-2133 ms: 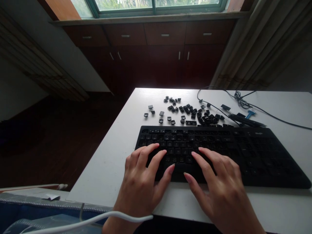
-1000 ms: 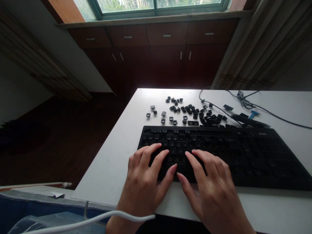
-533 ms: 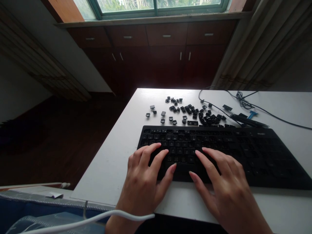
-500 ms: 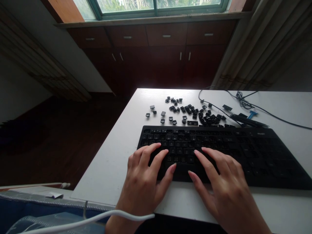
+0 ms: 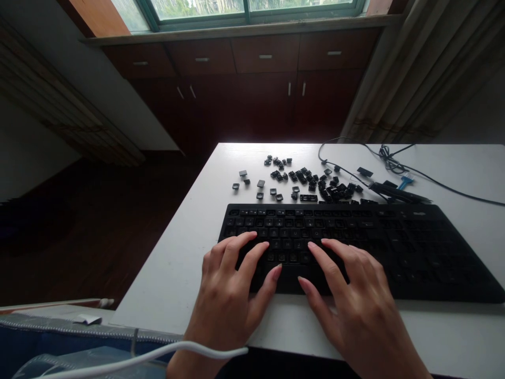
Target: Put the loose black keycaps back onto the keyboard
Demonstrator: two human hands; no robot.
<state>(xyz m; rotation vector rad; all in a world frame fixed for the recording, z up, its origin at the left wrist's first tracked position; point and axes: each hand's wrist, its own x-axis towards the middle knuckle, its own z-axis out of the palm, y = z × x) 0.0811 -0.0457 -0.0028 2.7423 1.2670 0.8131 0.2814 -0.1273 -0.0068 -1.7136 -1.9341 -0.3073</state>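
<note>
A black computer keyboard (image 5: 379,263) lies across the white table, with some keycaps on it and dark gaps where others are absent. My left hand (image 5: 232,284) rests on its left part, fingers spread over the letter keys and thumb at the front edge. My right hand (image 5: 355,295) lies over the middle keys, its fingers apart too. Neither hand holds anything. Just behind the keyboard are loose black keycaps (image 5: 339,192), scattered singly and in a heap. Part of the left-hand keys is hidden under my fingers.
Behind the keyboard at right lie a black cable (image 5: 445,181), a dark slim tool (image 5: 398,193) and a small blue brush-like item (image 5: 405,181). A white cord (image 5: 158,358) crosses the lower left. The table's left edge drops to a dark floor (image 5: 98,237).
The whole view has shifted slightly, so things appear a little further left. Both hands keep the same pose on the keyboard.
</note>
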